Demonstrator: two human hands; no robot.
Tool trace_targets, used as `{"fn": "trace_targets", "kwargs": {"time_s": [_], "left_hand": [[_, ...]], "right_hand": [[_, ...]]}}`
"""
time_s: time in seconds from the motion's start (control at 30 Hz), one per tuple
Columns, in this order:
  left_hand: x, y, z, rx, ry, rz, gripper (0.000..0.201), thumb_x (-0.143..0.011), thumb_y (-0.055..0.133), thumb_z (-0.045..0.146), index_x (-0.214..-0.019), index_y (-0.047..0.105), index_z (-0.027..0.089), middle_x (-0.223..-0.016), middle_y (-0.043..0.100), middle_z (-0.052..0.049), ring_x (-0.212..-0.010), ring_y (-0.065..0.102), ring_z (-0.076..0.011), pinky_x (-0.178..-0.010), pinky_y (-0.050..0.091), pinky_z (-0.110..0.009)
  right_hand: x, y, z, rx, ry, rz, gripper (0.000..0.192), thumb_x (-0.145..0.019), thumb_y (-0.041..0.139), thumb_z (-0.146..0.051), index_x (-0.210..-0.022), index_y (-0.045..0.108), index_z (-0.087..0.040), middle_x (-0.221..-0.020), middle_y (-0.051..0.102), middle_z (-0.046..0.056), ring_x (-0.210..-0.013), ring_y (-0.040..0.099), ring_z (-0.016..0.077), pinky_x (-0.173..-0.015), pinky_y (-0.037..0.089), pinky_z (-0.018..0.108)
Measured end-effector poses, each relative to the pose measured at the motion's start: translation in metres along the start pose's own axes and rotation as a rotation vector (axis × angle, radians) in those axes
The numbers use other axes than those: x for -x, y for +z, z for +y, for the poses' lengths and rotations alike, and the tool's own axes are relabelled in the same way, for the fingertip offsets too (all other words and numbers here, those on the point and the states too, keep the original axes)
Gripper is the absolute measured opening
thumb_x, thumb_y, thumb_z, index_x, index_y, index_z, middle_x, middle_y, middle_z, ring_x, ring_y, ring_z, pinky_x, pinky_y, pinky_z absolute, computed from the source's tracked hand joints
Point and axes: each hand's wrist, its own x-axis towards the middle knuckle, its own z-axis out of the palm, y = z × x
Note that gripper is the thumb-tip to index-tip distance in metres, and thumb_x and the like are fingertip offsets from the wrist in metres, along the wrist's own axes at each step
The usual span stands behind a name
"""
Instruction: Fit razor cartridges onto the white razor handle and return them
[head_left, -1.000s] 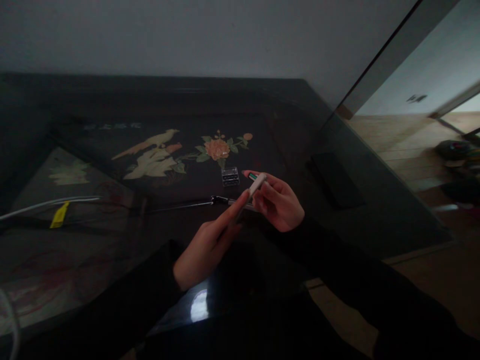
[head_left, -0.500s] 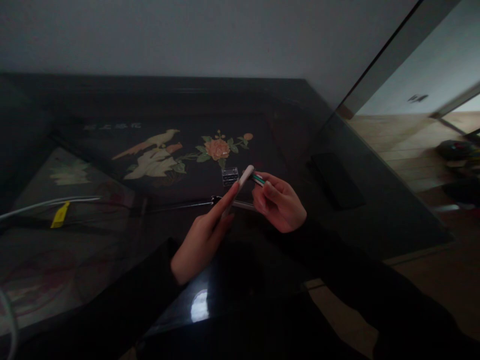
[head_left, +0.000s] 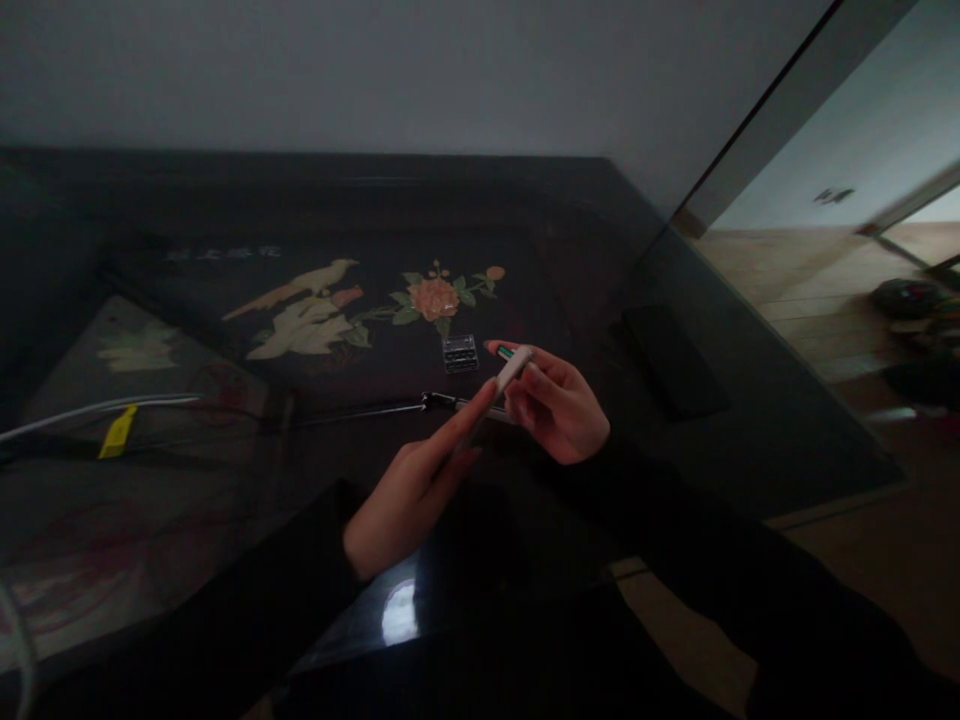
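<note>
My left hand [head_left: 412, 490] is closed on a slim white bar with a rounded end [head_left: 513, 370], its forefinger stretched along it. The bar slants up and to the right, and its tip overlaps the fingers of my right hand [head_left: 559, 405]. Between the fingertips of that closed right hand is a small green-and-white piece [head_left: 505, 353], mostly hidden. Whether bar and piece touch, I cannot tell. Just beyond the hands, a small clear case [head_left: 460, 353] with dark contents lies on the table.
The dark glossy table [head_left: 600, 250] carries a bird-and-flower picture. A black flat object [head_left: 673, 362] lies on the right. Behind my hands runs a thin shiny rod or cord [head_left: 360, 411]. At left are a pale cable [head_left: 150, 401] and a yellow tag [head_left: 118, 432].
The white bar and my left hand have shifted right and slightly down, so the bar's tip now covers part of the green-and-white piece. My right hand has barely moved.
</note>
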Motion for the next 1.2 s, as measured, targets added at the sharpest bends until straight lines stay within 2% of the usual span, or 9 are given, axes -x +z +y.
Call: {"fn": "trace_targets", "kwargs": {"time_s": [0.17,0.43,0.63,0.77,0.87,0.97,1.2], "left_hand": [[-0.0011,-0.0021,0.0009,-0.022,-0.045,0.046,0.055,-0.095,0.043,0.021,-0.149,0.032,0.024,-0.122,0.067,-0.006,-0.103,0.066,-0.0190,-0.094,0.052,-0.034],[-0.0029,-0.0044,-0.0055,-0.048,-0.036,0.113,0.056,-0.095,0.043,0.021,-0.149,0.033,0.023,-0.123,0.066,-0.008,-0.102,0.067,-0.0216,-0.084,0.056,-0.031],[-0.0010,-0.0022,-0.0039,-0.048,-0.002,0.079,0.057,-0.095,0.044,0.021,-0.150,0.031,0.025,-0.141,0.055,-0.008,-0.118,0.060,-0.0234,-0.094,0.053,-0.034],[0.0012,-0.0004,-0.0012,-0.033,0.003,0.023,0.057,-0.094,0.044,0.017,-0.149,0.031,0.026,-0.133,0.062,-0.005,-0.117,0.062,-0.0218,-0.097,0.052,-0.036],[0.0022,-0.0002,-0.0017,-0.036,0.017,0.003,0.057,-0.095,0.043,0.017,-0.149,0.030,0.027,-0.138,0.058,-0.004,-0.121,0.059,-0.0213,-0.103,0.048,-0.037],[0.0017,-0.0011,-0.0029,-0.040,0.012,0.005,0.057,-0.095,0.044,0.019,-0.149,0.030,0.028,-0.146,0.049,-0.004,-0.127,0.054,-0.0208,-0.106,0.044,-0.036],[-0.0028,-0.0047,-0.0011,-0.032,-0.033,0.069,0.055,-0.096,0.042,0.021,-0.150,0.030,0.025,-0.150,0.043,-0.004,-0.128,0.053,-0.0224,-0.110,0.040,-0.039]], "right_hand": [[0.0004,-0.0005,0.0001,0.011,-0.035,-0.048,0.037,-0.072,0.078,-0.039,-0.098,0.067,-0.016,-0.048,0.054,-0.008,-0.039,0.040,0.0042,-0.039,0.030,0.018],[-0.0002,-0.0023,0.0016,0.031,-0.075,-0.073,0.035,-0.072,0.078,-0.042,-0.093,0.063,-0.018,-0.049,0.053,-0.009,-0.040,0.040,0.0049,-0.039,0.029,0.019],[-0.0002,-0.0003,0.0006,0.027,-0.051,-0.033,0.036,-0.069,0.079,-0.041,-0.092,0.065,-0.016,-0.047,0.054,-0.008,-0.039,0.040,0.0049,-0.039,0.030,0.019],[0.0004,0.0005,0.0000,0.014,0.007,0.016,0.043,-0.065,0.081,-0.042,-0.097,0.067,-0.017,-0.050,0.054,-0.009,-0.039,0.041,0.0039,-0.038,0.031,0.018],[0.0009,0.0009,-0.0005,0.001,0.036,0.026,0.045,-0.065,0.082,-0.041,-0.099,0.067,-0.017,-0.052,0.055,-0.009,-0.039,0.042,0.0035,-0.038,0.031,0.017],[0.0012,0.0013,-0.0009,-0.002,0.017,0.005,0.043,-0.066,0.081,-0.041,-0.099,0.067,-0.017,-0.052,0.055,-0.008,-0.039,0.042,0.0037,-0.038,0.031,0.017],[0.0009,0.0000,-0.0005,0.016,-0.064,-0.056,0.035,-0.071,0.078,-0.041,-0.092,0.065,-0.016,-0.048,0.054,-0.008,-0.039,0.041,0.0051,-0.038,0.030,0.019]]}}
